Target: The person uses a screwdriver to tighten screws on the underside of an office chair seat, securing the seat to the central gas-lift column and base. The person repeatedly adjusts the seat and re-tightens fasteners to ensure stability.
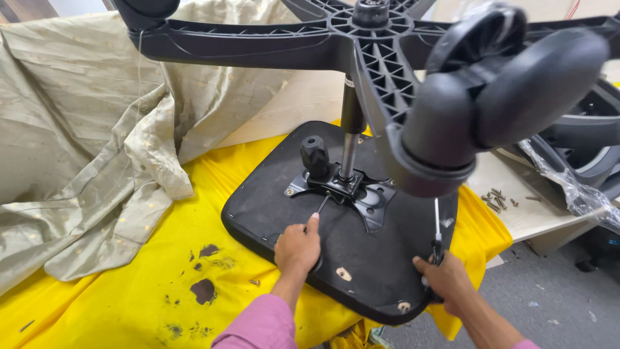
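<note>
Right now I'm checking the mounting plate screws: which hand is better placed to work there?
Left, probably. The left hand has its tool tip at the mounting plate; the right hand grips a tool at the seat edge.

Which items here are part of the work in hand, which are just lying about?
In hand: left hand, hex key, mounting plate, seat underside, right hand, screwdriver.
Lying about: loose screws, beige cloth, yellow sheet, plastic wrap.

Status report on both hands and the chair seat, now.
Left hand driving tool at mounting plate. Right hand gripping seat edge, holding screwdriver. Caster overhangs.
</note>
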